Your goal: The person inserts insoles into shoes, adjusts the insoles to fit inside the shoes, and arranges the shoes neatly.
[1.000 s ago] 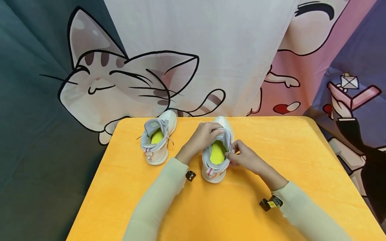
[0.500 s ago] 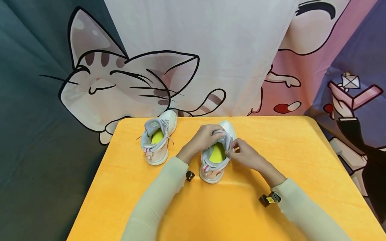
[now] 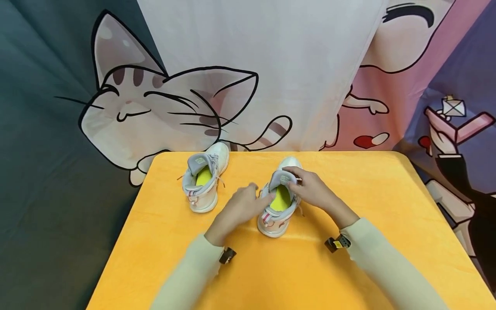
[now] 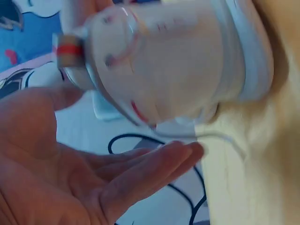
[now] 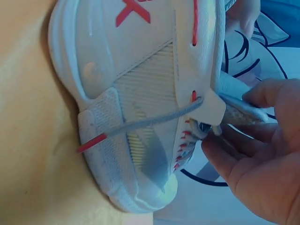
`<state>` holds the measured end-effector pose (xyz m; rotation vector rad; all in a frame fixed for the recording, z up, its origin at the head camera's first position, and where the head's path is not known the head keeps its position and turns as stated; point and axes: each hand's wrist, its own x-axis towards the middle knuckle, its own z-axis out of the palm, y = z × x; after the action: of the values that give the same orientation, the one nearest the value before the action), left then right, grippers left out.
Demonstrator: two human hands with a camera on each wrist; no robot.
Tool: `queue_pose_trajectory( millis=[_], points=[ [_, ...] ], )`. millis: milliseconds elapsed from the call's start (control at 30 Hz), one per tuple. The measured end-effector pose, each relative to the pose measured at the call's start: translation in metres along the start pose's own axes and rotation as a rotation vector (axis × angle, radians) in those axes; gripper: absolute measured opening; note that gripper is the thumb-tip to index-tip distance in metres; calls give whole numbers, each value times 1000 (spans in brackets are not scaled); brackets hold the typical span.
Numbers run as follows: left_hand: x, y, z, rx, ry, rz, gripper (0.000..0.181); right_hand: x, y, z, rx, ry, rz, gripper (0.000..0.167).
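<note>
A white sneaker (image 3: 276, 226) with a grey lining and a yellow-green insole stands on the table, its toe pointing away. My right hand (image 3: 315, 189) is at its tongue (image 3: 284, 177); in the right wrist view the thumb and fingers pinch the tongue above the laces. On the shoe's left side is my left hand (image 3: 242, 204), its fingers fairly straight and its thumb at the collar. The left wrist view shows those fingers apart from the blurred heel (image 4: 164, 61). A loose grey lace (image 5: 150, 123) with a red tip hangs down the shoe's right side.
The matching sneaker (image 3: 203, 200) stands to the left on the yellow table (image 3: 348, 172), with its laces loose at the sides. Behind the table hangs a cloth backdrop (image 3: 271, 64) printed with a cartoon cat. Dark camera units (image 3: 227, 255) sit at both wrists.
My left hand has let go of the tongue and moved left and toward me. My right hand has moved from the shoe's right collar up to the tongue. The shoe has turned slightly.
</note>
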<state>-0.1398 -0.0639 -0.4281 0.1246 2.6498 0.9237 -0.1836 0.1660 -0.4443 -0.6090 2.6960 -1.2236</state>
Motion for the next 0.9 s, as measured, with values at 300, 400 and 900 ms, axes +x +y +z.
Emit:
queue_pose_trajectory(
  millis=[300, 400, 900],
  points=[
    [-12, -1, 16, -157, -78, 71, 41, 1, -9, -1, -115, 40, 3, 34],
    [-12, -1, 11, -165, -76, 66, 40, -1, -8, -3, -96, 46, 18, 34],
    [9, -7, -20, -182, -62, 125, 44, -20, -6, -8, -80, 123, 32, 30]
  ],
)
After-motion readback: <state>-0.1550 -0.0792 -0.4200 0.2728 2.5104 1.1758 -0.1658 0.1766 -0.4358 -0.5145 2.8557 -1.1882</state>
